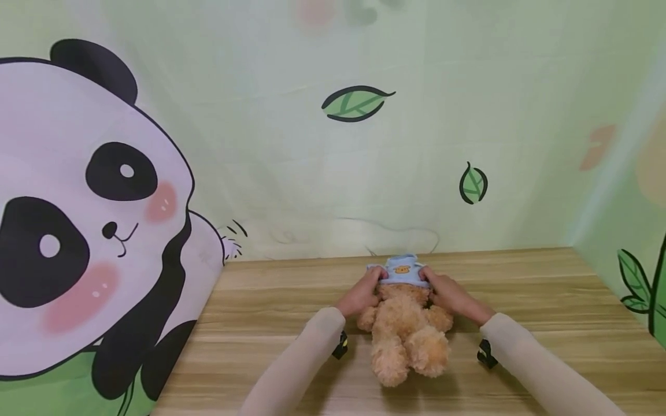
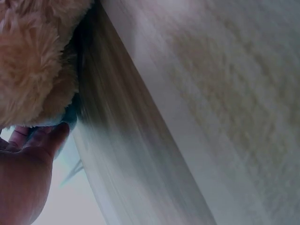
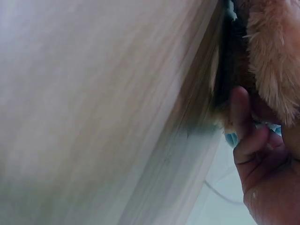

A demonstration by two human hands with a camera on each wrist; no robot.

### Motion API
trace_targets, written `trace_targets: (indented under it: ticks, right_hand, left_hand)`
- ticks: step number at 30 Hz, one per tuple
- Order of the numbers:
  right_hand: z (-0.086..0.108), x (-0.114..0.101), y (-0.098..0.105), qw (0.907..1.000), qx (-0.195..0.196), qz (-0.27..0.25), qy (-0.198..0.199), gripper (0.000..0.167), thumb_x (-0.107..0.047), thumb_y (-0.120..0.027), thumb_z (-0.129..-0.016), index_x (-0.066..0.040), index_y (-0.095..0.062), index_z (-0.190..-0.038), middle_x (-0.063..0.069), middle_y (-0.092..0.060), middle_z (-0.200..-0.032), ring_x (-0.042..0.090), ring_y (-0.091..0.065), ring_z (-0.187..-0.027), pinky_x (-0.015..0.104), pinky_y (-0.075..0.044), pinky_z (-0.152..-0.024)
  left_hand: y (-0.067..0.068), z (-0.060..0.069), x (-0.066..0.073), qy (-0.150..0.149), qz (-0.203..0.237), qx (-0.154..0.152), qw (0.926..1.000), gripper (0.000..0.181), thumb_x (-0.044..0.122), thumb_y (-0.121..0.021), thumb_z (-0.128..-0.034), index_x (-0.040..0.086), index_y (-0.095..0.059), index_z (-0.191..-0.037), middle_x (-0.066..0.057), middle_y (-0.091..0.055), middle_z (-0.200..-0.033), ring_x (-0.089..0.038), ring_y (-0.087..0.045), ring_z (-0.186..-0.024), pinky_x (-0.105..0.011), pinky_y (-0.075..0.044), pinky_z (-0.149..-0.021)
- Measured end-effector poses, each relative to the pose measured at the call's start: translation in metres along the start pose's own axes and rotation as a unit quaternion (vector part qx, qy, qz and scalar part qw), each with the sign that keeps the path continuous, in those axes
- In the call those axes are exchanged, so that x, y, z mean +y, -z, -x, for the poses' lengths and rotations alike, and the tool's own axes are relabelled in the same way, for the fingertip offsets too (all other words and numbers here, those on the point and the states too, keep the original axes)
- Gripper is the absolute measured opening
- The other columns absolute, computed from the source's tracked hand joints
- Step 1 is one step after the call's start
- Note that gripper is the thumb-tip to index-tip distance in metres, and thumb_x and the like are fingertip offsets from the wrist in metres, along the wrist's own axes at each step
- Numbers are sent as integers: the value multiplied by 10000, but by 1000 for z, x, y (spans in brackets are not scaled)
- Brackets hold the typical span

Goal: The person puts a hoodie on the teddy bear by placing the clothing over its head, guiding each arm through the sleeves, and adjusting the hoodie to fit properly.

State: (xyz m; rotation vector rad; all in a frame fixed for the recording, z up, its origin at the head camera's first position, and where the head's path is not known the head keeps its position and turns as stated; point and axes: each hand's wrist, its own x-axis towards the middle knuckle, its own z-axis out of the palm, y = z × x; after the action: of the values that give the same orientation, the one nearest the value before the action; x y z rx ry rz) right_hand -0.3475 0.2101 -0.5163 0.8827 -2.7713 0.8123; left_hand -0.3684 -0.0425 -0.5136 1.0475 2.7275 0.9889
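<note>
A tan plush teddy bear (image 1: 402,318) lies on the wooden table (image 1: 281,323), its legs toward me. Over its head is a small light-blue shirt (image 1: 395,278) with a little dog-face print, covering most of the head. My left hand (image 1: 364,289) pinches the shirt's left lower edge. On the opposite side, my right hand (image 1: 451,293) grips the right lower edge. In the left wrist view, the left thumb and fingers (image 2: 49,136) hold blue cloth beside the fur. Fur and fingers hide most of the shirt (image 3: 230,139) in the right wrist view.
A pale green backdrop (image 1: 260,144) with leaf drawings stands along the table's back edge. A large printed panda (image 1: 145,242) fills the left side. Black wrist devices (image 1: 340,345) sit under both cream sleeves (image 1: 302,358).
</note>
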Motion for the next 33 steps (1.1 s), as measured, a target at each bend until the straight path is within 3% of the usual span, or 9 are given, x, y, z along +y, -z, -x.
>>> trace_targets:
  ticks: [10, 17, 25, 29, 33]
  right_hand:
    - [-3, -4, -3, 9996, -46, 233, -149, 336, 81, -581, -853, -101, -361, -1028, 86, -580, -706, 157, -424, -557, 280, -323, -548]
    - [-4, -8, -6, 9984, 8, 529, -218, 304, 60, -557, -870, -90, -343, -1025, 70, -539, -663, 158, -426, -517, 283, -298, -518]
    - [-5, -10, -10, 9980, 199, 548, -244, 360, 59, -590, -809, -65, -370, -1066, 81, -552, -670, 170, -471, -514, 295, -310, -510]
    - [-4, -10, -10, 9975, 389, 550, -231, 327, 55, -603, -814, -73, -411, -1046, 57, -525, -622, 150, -434, -498, 281, -305, -510]
    - [4, -11, -5, 9971, 607, 348, -295, 297, 49, -655, -844, -57, -505, -1077, 114, -632, -762, 176, -543, -607, 309, -406, -559]
  left_hand:
    - [0, 7, 0, 43, -420, -83, 9991, 303, -41, -577, -911, 62, -370, -1107, -102, -425, -1122, -193, -453, -1023, -275, -395, -875]
    - [-3, 7, 0, -26, -245, 56, 9997, 298, -80, -553, -878, 51, -363, -1067, -79, -403, -1036, -181, -420, -953, -263, -347, -813]
    - [-3, 6, 2, -135, -189, 318, 9992, 292, -86, -550, -832, 70, -367, -997, -31, -380, -888, -166, -410, -829, -251, -320, -723]
    - [-3, 9, 3, 163, -198, 716, 9971, 325, -105, -606, -781, 62, -407, -977, -19, -394, -840, -149, -405, -779, -231, -323, -688]
    - [-5, 13, 8, 656, -147, 1045, 9923, 290, -65, -673, -786, 32, -466, -964, -49, -473, -848, -130, -419, -781, -231, -369, -691]
